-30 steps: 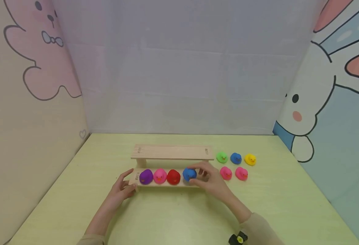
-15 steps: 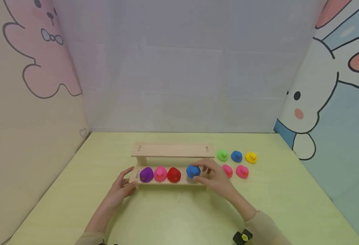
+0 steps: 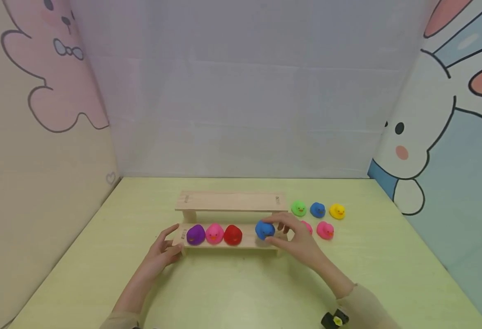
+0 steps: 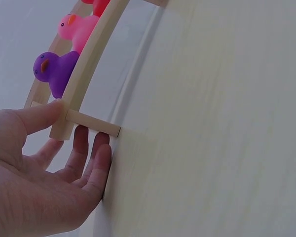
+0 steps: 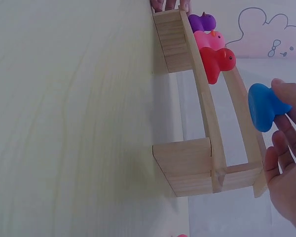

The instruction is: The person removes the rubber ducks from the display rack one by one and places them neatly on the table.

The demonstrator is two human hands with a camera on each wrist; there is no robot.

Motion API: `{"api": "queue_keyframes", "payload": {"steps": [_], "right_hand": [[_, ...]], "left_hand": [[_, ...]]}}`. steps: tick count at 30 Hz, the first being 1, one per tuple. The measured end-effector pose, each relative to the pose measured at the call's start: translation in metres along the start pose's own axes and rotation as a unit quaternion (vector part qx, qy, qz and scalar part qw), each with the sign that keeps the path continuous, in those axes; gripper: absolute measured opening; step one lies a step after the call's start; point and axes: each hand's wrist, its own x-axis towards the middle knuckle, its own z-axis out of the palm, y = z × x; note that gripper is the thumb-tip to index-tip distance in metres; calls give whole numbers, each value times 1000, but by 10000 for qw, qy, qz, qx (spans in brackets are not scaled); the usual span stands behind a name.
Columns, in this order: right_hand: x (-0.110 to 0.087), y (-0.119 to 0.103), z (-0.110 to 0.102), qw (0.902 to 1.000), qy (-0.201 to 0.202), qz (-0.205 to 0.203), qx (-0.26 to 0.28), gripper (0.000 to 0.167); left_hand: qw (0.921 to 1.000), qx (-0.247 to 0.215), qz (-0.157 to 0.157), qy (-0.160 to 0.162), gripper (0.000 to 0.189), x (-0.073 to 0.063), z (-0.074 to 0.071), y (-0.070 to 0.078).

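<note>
A two-step wooden shelf (image 3: pixel 231 202) stands on the table. My left hand (image 3: pixel 164 252) grips its left end, thumb on the front step and curled fingers against the side leg in the left wrist view. On the lower step, from the left, sit a purple rubber duck (image 3: pixel 196 235), a pink one (image 3: pixel 214 234) and a red one (image 3: pixel 233 235). My right hand (image 3: pixel 296 237) pinches a blue rubber duck (image 5: pixel 264 107) between thumb and fingers. In the right wrist view this duck hangs above the step, to the right of the red duck with a gap between them.
Right of the shelf, a green duck (image 3: pixel 299 209), another blue duck (image 3: pixel 318 210) and a yellow duck (image 3: pixel 337 211) lie in a row. In front are two pink ducks (image 3: pixel 325 230), one partly behind my right hand. A white back wall (image 3: pixel 241 114) closes off the table (image 3: pixel 241 292).
My right hand has moved to the right with the blue duck, widening the gap from the red duck. The left hand stays at the shelf's left end.
</note>
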Motion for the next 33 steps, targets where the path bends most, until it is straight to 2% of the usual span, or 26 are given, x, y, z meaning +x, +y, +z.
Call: {"api": "queue_keyframes", "payload": {"steps": [6, 13, 18, 27, 33], "right_hand": [[-4, 0, -12, 9998, 54, -27, -180, 38], [-12, 1, -26, 9990, 95, 202, -375, 38], [-18, 2, -35, 9989, 149, 146, -408, 38], [-24, 8, -45, 9975, 357, -317, -525, 42], [-29, 9, -53, 9964, 415, -102, -726, 42]], "left_hand": [[10000, 1, -82, 29, 63, 1, 0, 0], [9999, 33, -84, 61, 63, -1, 0, 1], [10000, 60, -65, 41, 63, 0, 0, 0], [10000, 40, -56, 24, 63, 0, 1, 0], [10000, 71, -24, 32, 63, 0, 0, -1]]}}
